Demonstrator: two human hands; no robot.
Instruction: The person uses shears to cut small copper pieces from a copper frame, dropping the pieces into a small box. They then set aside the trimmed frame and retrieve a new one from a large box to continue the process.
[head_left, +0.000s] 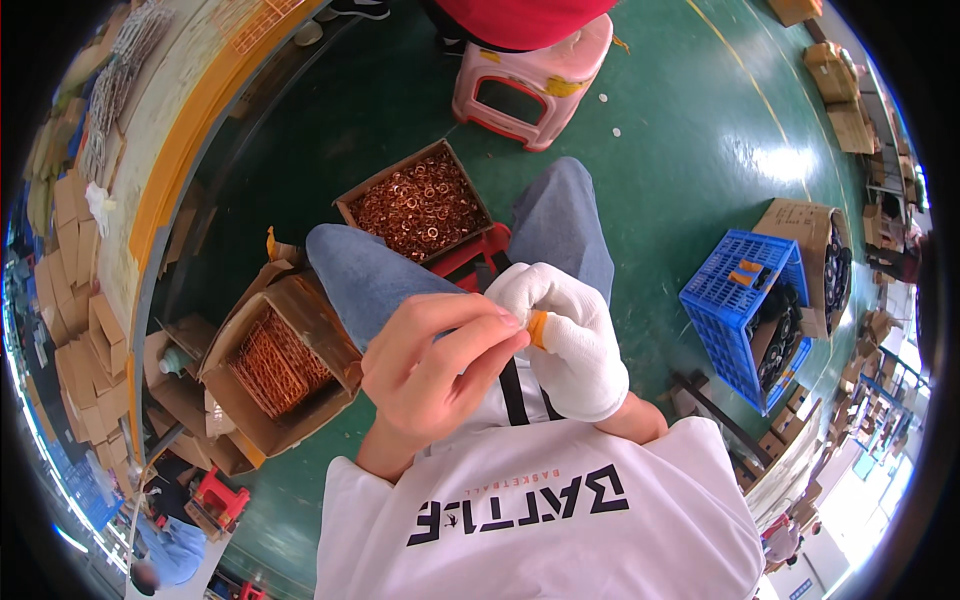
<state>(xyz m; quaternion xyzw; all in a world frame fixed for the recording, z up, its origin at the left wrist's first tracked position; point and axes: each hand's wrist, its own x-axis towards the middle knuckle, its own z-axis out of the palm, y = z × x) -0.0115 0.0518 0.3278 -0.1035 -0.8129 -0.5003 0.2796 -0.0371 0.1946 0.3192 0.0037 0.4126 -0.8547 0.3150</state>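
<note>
My left hand is bare, its thumb and fingers pinched together in front of my lap. Its fingertips meet those of my right hand, which wears a white knitted glove with an orange wrap at the thumb. The right fingers are curled into a pinch too. Whatever sits between the fingertips is too small or too hidden to name. Just beyond my knees, a shallow cardboard box holds a heap of copper-coloured rings. By my left knee, an open carton contains copper-coloured wire-like pieces in rows.
Ahead, a person in red sits on a pink plastic stool. To the right stand a blue plastic crate and a cardboard carton, both holding dark items. A yellow-edged bench runs along the left. Something red lies between my knees.
</note>
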